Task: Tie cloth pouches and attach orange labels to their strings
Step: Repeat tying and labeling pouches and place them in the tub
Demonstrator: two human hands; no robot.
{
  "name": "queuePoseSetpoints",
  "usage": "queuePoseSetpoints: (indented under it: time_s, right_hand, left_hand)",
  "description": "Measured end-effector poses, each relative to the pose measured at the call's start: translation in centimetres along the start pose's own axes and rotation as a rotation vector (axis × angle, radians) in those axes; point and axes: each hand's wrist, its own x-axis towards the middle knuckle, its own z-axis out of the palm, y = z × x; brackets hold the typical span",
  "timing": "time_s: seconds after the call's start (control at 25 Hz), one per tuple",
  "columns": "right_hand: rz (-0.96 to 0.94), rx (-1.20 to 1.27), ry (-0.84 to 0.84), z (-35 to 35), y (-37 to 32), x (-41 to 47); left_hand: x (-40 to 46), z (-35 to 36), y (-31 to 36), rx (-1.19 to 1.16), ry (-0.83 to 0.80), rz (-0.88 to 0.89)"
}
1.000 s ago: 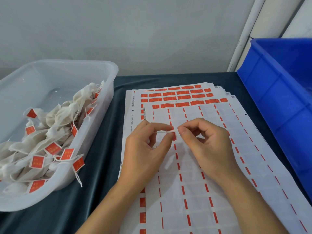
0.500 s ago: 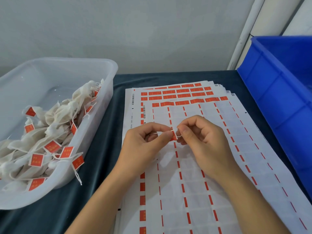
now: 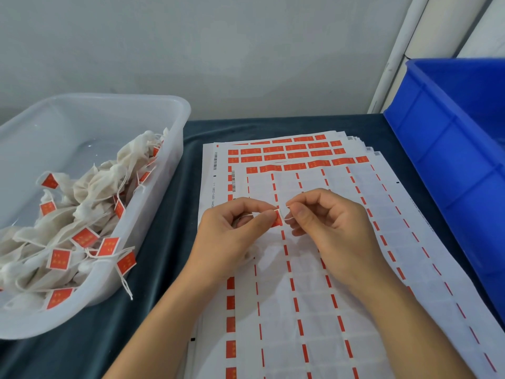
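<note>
Left hand (image 3: 232, 228) pinching orange label (image 3: 278, 218) folded over white string (image 3: 287, 219), right hand (image 3: 328, 222) pinching that string above the label sheets (image 3: 314, 296); risk of crooked sticking through slipping string.

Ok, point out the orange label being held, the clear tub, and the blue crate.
orange label (image 3: 278, 218), head view, its middle, between both hands
clear tub (image 3: 175, 101), head view, far rim
blue crate (image 3: 442, 149), head view, outer wall

Two bare forearms, no sleeves, watch or rings in sight; left hand (image 3: 232, 236) and right hand (image 3: 332, 228) gloveless, fingernails short and unpainted
</note>
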Motion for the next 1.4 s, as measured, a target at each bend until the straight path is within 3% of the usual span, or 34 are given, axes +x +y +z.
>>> queuePoseSetpoints:
  time_s: [0.44, 0.64, 0.8, 1.08, 1.4]
  right_hand:
    - [0.130, 0.328, -0.059, -0.9, 0.4, 0.1]
    - [0.137, 0.361, -0.075, -1.1, 0.4, 0.2]
    - [0.059, 0.186, -0.048, -0.9, 0.6, 0.0]
    - [-0.300, -0.303, -0.079, 0.5, 0.6, -0.5]
    - [-0.411, -0.406, 0.111, 0.6, 1.0, -0.5]
  left_hand:
    - [-0.1, 0.0, 0.4, -0.027, 0.013, -0.052]
    - [-0.1, 0.1, 0.3, -0.019, 0.040, -0.063]
    - [-0.1, -0.1, 0.4, -0.060, 0.018, -0.075]
    - [-0.2, -0.3, 0.4, -0.117, -0.006, -0.054]
    - [0.0, -0.2, 0.3, -0.088, -0.035, -0.074]
